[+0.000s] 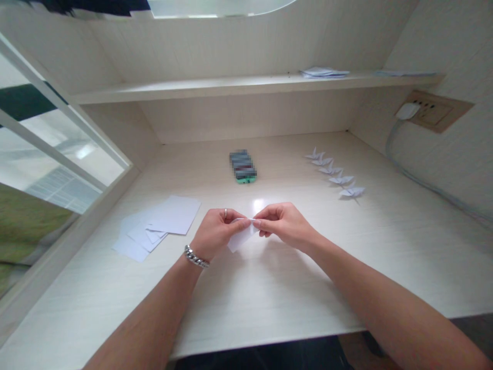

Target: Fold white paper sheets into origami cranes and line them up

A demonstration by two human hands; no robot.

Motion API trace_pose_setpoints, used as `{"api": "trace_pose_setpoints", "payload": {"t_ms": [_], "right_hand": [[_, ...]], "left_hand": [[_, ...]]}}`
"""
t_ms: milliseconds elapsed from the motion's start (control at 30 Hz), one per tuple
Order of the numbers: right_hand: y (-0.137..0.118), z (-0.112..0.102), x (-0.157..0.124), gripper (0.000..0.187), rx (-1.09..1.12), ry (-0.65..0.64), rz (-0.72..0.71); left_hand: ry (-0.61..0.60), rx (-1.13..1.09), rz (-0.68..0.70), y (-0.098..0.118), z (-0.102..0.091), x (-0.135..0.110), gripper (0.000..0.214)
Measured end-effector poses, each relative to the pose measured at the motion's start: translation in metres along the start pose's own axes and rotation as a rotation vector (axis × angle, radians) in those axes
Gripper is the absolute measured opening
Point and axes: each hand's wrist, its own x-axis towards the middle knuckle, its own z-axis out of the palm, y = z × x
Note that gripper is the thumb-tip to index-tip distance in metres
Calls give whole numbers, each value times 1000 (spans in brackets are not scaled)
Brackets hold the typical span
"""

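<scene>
Both hands meet over the middle of the pale wooden desk and pinch one small folded piece of white paper. My left hand, with a ring and a metal bracelet at the wrist, grips the paper's left side, fingers curled. My right hand pinches its upper right edge between thumb and fingertips. The paper hangs just above the desk top.
A loose pile of white paper sheets lies left of the hands. Several folded paper cranes sit in a row at the back right. A blurred dark object lies at the back centre. A shelf holds papers; a wall socket with cable is right.
</scene>
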Motion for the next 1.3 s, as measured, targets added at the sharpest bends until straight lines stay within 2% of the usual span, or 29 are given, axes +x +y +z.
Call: {"api": "trace_pose_setpoints", "payload": {"t_ms": [133,367,533,700,867,1133,1300], "right_hand": [[0,1,0,27,-8,-15,13],[0,-1,2,26,72,-2,34],[-1,-2,2,26,68,43,9],[0,-4,1,30,58,15,18],[-1,-2,1,36,25,-48,119],[-4,-1,0,38,82,-85,157],[-4,-1,-1,36,72,-92,122]], "left_hand": [[1,44,21,1,2,0,24],[-80,-186,-31,-4,0,-1,33],[-121,-90,-35,0,0,-3,34],[-116,-82,-56,0,2,-2,30],[-109,-45,-2,-4,1,0,31],[-204,-232,-22,-11,0,2,31],[-191,-234,-8,-11,-1,2,30]]}}
